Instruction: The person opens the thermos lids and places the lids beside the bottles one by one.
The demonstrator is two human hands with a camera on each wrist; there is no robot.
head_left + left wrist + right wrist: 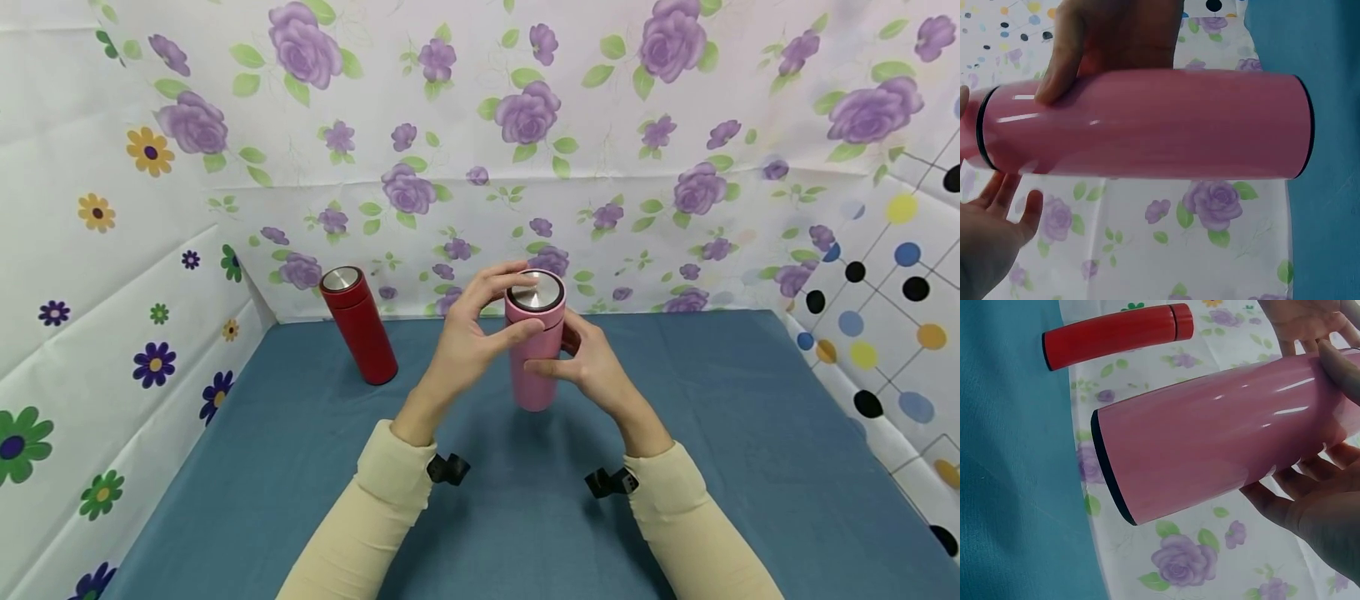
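Note:
A pink thermos flask point(534, 367) with a steel-topped lid point(537, 292) stands upright in front of me, its base over the blue cloth. My left hand point(468, 329) grips around the lid, thumb on the near side and fingers reaching across the top edge. Lower down, my right hand point(592, 362) holds the body from the right, thumb in front and fingers hidden behind. The right wrist view shows those fingers point(1310, 481) curled beneath the pink body. A dark ring marks the seam between lid and body in the left wrist view.
To the left, a red thermos flask point(360, 333) with a steel top stands on the blue tablecloth point(247, 475). Floral curtains point(450, 208) close off the back and left, and a dotted sheet point(885, 333) hangs on the right.

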